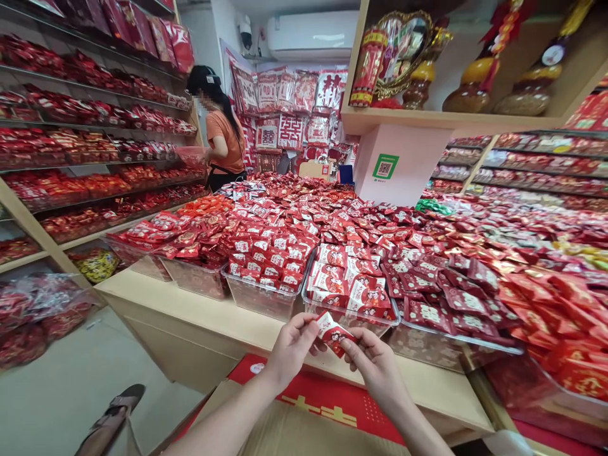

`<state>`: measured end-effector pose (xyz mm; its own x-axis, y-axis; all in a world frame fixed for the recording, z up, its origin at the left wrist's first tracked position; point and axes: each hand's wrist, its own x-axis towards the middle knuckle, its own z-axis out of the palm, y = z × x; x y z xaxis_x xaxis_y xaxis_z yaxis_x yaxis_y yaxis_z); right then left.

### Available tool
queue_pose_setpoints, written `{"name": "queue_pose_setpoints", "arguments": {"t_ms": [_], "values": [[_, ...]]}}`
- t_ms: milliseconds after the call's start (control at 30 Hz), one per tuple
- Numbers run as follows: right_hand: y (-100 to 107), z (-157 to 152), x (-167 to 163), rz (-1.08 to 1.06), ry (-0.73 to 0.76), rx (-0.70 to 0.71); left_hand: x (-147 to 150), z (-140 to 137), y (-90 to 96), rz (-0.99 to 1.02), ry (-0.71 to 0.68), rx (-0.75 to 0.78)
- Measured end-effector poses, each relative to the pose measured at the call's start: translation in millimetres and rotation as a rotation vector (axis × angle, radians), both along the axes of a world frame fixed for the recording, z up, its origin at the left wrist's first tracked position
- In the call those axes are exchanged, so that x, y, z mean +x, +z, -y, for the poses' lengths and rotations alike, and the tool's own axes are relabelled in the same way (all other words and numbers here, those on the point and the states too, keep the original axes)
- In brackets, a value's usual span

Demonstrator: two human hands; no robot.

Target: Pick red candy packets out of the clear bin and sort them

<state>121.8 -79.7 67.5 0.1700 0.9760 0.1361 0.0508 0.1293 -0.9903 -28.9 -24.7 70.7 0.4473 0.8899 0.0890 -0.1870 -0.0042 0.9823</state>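
Note:
Between my two hands is a small red and white candy packet point(335, 335) with cartoon figures printed on it. My left hand point(297, 342) pinches its left end, and my right hand point(373, 354) pinches its right end. The packet is slightly tilted, just in front of the counter's edge. Right behind it stands a clear plastic bin point(351, 313) with similar packets laid in neat rows. To the left, another clear bin point(261, 301) is heaped with small red packets. Dark red packets point(439, 294) fill the bin to the right.
A red cardboard box point(323, 405) lies below my forearms, against the wooden counter point(199, 323). Stocked shelves point(95, 120) line the left wall, where a person in an orange top point(223, 136) stands. A wooden display shelf point(456, 120) overhangs the counter at upper right.

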Motion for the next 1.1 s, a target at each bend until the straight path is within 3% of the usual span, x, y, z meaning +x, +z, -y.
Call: {"name": "queue_pose_setpoints", "arguments": {"t_ms": [133,233,367,500,700,900,1000,1100], "values": [[31.4,-15.2,34.7,0.185,-0.279,0.215,-3.1,-0.5,0.3,-0.001,0.019,0.052],[63.3,-46.4,78.3,0.404,-0.454,0.349,-2.6,0.0,-1.7,-0.053,0.012,0.088],[77.5,-96.4,120.2,0.545,-0.340,0.117,-0.9,2.5,-7.2,-0.115,-0.023,0.161],[71.2,-118.3,126.5,0.612,-0.225,0.004,-0.1,1.9,-13.0,-0.215,-0.016,0.281],[75.4,-116.5,122.5,0.812,-0.193,-0.086,0.5,-1.5,-18.6,-0.279,-0.027,0.317],[82.6,-119.2,115.1,0.990,-0.280,-0.086,2.0,1.8,-25.3,-0.342,-0.068,0.335],[87.2,-96.0,103.2,1.020,-0.353,-0.050,2.1,2.3,-25.5,-0.369,-0.156,0.341],[83.9,-43.0,92.0,0.963,-0.321,0.006,2.2,9.2,-10.8,-0.416,-0.276,0.305]]}}
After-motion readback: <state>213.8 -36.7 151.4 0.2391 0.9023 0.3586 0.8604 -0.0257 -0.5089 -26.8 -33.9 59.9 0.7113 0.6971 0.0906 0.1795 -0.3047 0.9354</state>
